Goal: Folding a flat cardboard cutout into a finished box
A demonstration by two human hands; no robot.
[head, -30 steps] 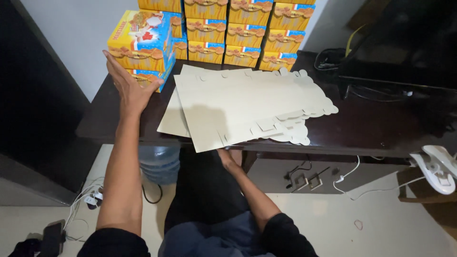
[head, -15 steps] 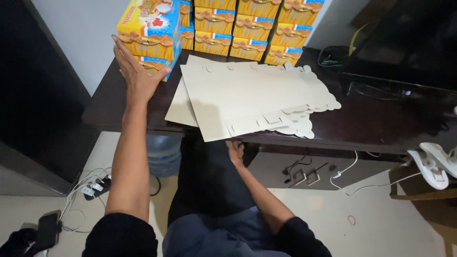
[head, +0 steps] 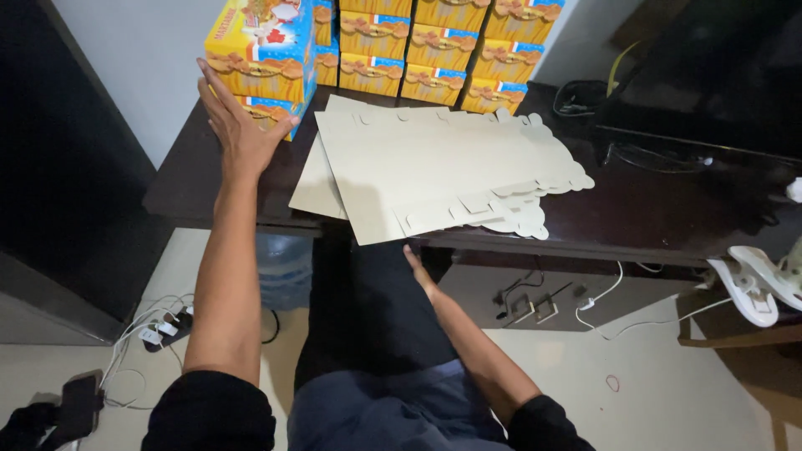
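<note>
Your left hand (head: pixel 238 125) lay open and flat against the yellow box (head: pixel 261 52) at the table's (head: pixel 200 188) back left corner, steadying it, while your right hand (head: pixel 415 266), open and holding nothing, reached under the cardboard sheets (head: pixel 434 171) overhanging the front edge.

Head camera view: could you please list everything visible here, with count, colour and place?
Assembled yellow, blue and orange cardboard boxes: ten or so, stacked at the table's back; one stands forward on the left.
Flat die-cut beige cardboard sheets: at least two, stacked on the table, overhanging the front edge.
Dark wooden table: one, across the middle.
Black cables: a bundle, back right of the table.
Blue water jug: one, under the table.
White cords: several, floor at left.
Left hand: open, flat against the forward box.
Right hand: open, below the sheets' overhanging edge.
</note>
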